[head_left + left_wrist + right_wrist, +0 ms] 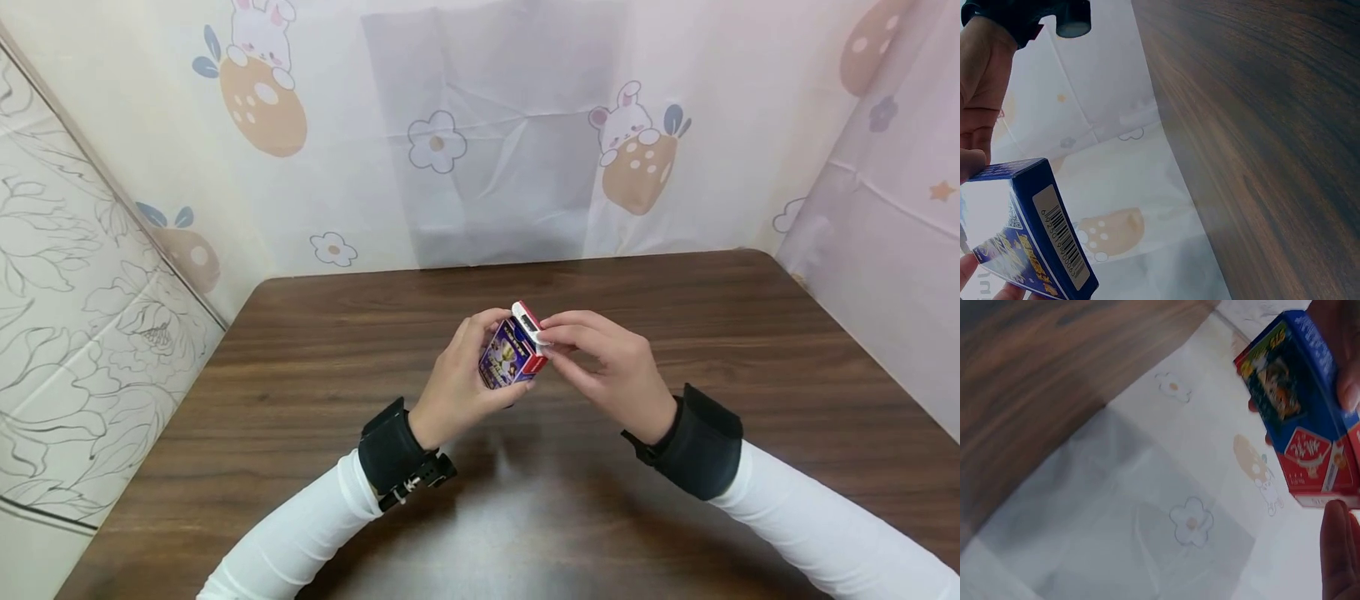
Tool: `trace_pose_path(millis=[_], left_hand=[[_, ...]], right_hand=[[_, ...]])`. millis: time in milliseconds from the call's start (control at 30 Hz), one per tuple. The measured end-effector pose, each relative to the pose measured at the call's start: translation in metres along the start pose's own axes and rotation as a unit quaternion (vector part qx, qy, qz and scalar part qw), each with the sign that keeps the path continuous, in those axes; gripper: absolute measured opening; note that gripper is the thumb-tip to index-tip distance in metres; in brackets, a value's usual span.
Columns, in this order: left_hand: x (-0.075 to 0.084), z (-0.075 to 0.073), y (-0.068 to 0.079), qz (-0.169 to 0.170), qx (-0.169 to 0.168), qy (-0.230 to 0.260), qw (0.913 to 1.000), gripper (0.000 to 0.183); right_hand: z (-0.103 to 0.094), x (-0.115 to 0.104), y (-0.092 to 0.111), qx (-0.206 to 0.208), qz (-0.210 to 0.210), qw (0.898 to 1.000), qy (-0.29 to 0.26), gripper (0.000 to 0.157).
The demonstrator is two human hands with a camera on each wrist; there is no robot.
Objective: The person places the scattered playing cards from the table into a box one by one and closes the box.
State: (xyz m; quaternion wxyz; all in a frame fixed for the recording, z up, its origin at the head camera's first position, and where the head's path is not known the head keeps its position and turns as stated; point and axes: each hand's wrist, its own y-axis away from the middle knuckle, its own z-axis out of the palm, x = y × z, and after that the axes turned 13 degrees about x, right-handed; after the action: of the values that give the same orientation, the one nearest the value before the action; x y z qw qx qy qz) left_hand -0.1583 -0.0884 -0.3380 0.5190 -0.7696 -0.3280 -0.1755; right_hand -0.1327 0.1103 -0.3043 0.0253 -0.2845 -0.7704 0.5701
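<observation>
A small printed cardboard box (507, 357), blue with a red end, is held up over the table. My left hand (467, 367) grips it around its sides, thumb along the near edge and fingers at the far one. At the red end, a white-and-red lid flap (527, 320) stands raised, and my right hand (611, 367) pinches it between thumb and fingertips. In the left wrist view the box's barcode side (1060, 231) faces the camera. The right wrist view has its picture side (1279, 394), with a right fingertip (1336, 550) close to the red end.
Below the hands lies a dark wood-grain table (337, 333). A pale curtain (510, 167) printed with rabbits, flowers and carrot-like shapes hangs behind it. To the left stands a white panel (90, 317) with line-drawn flowers. Both wrists wear black bands (697, 446).
</observation>
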Motion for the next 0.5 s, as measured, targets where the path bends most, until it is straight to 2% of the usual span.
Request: trace_pose_path(millis=[133,333,433,500], left_hand=[[-0.0016,0.0001,0.0004,0.005,-0.005,-0.005,1.0000,0.076],[-0.0064,0.0011,0.0012,0.010,-0.015,-0.005,0.9998,0.075],[-0.0081,0.0016,0.0017,0.012,-0.016,-0.009,0.9998,0.075],[-0.0087,0.0018,0.0020,0.012,-0.019,-0.012,0.9997,0.076]], right_hand=[[-0.0034,0.0018,-0.0032,-0.025,-0.076,0.997,0.023,0.016],[-0.0069,0.0004,-0.0064,-0.047,-0.151,0.985,0.074,0.037],[-0.0088,-0.0009,-0.0065,-0.066,-0.169,0.979,0.094,0.039],[-0.0105,-0.0021,-0.0066,-0.088,-0.176,0.975,0.100,0.034]])
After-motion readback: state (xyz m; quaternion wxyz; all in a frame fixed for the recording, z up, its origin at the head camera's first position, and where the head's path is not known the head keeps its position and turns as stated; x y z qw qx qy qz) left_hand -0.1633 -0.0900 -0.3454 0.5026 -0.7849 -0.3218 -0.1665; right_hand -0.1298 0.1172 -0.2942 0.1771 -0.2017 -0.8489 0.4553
